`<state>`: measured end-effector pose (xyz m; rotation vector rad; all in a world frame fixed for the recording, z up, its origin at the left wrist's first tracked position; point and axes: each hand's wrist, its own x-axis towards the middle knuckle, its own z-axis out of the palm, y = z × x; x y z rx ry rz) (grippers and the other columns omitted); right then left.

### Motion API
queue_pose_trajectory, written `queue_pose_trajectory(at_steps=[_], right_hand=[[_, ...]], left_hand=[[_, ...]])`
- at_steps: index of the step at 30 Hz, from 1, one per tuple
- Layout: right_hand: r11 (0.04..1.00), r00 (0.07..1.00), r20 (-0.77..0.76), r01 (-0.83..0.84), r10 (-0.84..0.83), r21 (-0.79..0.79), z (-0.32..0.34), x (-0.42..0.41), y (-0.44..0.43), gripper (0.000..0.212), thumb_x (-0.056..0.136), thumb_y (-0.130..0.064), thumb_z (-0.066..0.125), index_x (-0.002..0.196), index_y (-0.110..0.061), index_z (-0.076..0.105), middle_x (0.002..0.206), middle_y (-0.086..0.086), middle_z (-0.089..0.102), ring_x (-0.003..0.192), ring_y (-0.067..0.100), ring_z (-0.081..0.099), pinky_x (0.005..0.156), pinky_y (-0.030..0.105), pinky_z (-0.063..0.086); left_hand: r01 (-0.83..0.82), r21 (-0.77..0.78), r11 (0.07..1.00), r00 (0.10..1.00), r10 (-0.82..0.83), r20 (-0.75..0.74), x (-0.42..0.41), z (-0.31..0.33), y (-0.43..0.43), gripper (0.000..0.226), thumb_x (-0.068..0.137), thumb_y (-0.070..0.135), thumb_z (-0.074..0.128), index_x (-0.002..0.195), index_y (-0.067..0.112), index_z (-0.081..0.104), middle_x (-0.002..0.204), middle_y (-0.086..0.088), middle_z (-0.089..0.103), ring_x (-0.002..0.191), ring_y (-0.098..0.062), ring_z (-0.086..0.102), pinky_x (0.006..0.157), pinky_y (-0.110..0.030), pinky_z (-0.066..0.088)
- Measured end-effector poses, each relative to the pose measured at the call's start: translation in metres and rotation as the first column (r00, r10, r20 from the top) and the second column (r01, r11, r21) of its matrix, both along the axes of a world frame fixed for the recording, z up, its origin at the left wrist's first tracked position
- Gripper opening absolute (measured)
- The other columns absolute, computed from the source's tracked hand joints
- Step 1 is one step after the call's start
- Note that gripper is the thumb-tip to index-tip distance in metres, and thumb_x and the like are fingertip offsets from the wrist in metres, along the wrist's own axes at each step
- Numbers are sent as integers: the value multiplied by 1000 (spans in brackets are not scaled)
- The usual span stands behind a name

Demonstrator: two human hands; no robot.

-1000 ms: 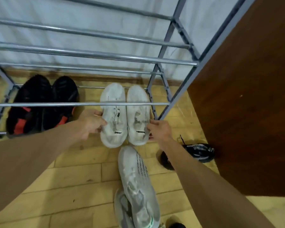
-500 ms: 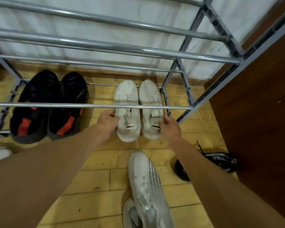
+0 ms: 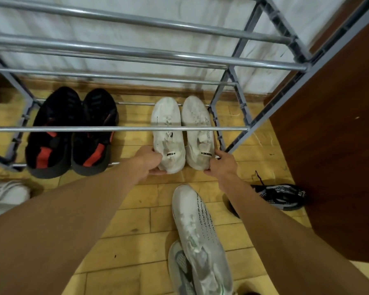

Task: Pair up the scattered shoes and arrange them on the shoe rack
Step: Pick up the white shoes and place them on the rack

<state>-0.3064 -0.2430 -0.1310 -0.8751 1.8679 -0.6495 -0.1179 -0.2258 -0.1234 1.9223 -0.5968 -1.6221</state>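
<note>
Two white sneakers lie side by side on the bottom tier of the metal shoe rack [image 3: 119, 129], toes toward the wall. My left hand [image 3: 149, 161] grips the heel of the left white sneaker [image 3: 168, 133]. My right hand [image 3: 222, 165] grips the heel of the right white sneaker [image 3: 198, 128]. A black pair with red patches [image 3: 73, 133] sits on the same tier further left. Below my hands, a white-and-grey sneaker [image 3: 198, 231] lies on the floor on top of a matching one [image 3: 179, 267].
A black-and-white knit shoe [image 3: 279, 195] lies on the floor at the right, against a brown wooden panel [image 3: 328, 145]. Another white shoe [image 3: 6, 194] shows at the left edge. The floor is yellow tile. Upper rack bars cross overhead in front of a white wall.
Both hands have pushed the white pair further in under the rack's front bar, onto the bottom tier. The camera has moved closer and lower.
</note>
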Motion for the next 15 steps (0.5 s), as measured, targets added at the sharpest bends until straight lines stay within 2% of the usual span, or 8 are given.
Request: queue_pose_trajectory(at_steps=[3, 5, 9, 12, 15], right_hand=[[999, 1000, -12, 28, -28, -39, -6, 0, 1, 46, 93, -1, 52, 136, -16, 55, 139, 9, 54, 93, 26, 67, 77, 37, 61], [998, 999, -6, 33, -34, -49, -7, 0, 2, 46, 93, -1, 52, 135, -18, 57, 134, 9, 58, 86, 22, 65, 77, 37, 61], [999, 998, 53, 36, -34, -25, 1, 1, 4, 42, 95, -7, 54, 136, -18, 54, 137, 11, 55, 102, 29, 65, 86, 42, 58], [996, 996, 37, -88, 87, 9, 8, -3, 12, 44, 97, -22, 52, 141, -22, 46, 130, 10, 57, 109, 32, 63, 88, 44, 57], [944, 933, -153, -314, 326, 97, 15, -13, 31, 40, 96, -31, 50, 133, -17, 51, 107, 6, 59, 103, 29, 63, 89, 48, 56]], left_hand=[[-76, -66, 995, 997, 75, -20, -2, -4, -2, 23, 92, -4, 48, 110, 3, 61, 116, -18, 62, 81, -30, 66, 50, -32, 60], [-72, -102, 992, 997, 74, 10, -4, -6, -5, 18, 93, -2, 49, 104, 5, 62, 116, -18, 62, 90, -32, 66, 55, -33, 60], [-41, -129, 991, 998, 46, 32, -4, -5, -8, 22, 96, 7, 50, 114, 3, 61, 118, -18, 62, 96, -31, 64, 65, -34, 59], [-16, -149, 989, 1000, 14, -19, -3, -1, -4, 26, 94, 18, 55, 118, 8, 60, 119, -14, 63, 96, -25, 63, 76, -36, 59], [0, -134, 991, 999, -5, -37, -3, 6, 5, 40, 90, 25, 61, 128, 16, 53, 126, -4, 60, 108, -24, 61, 86, -38, 55]])
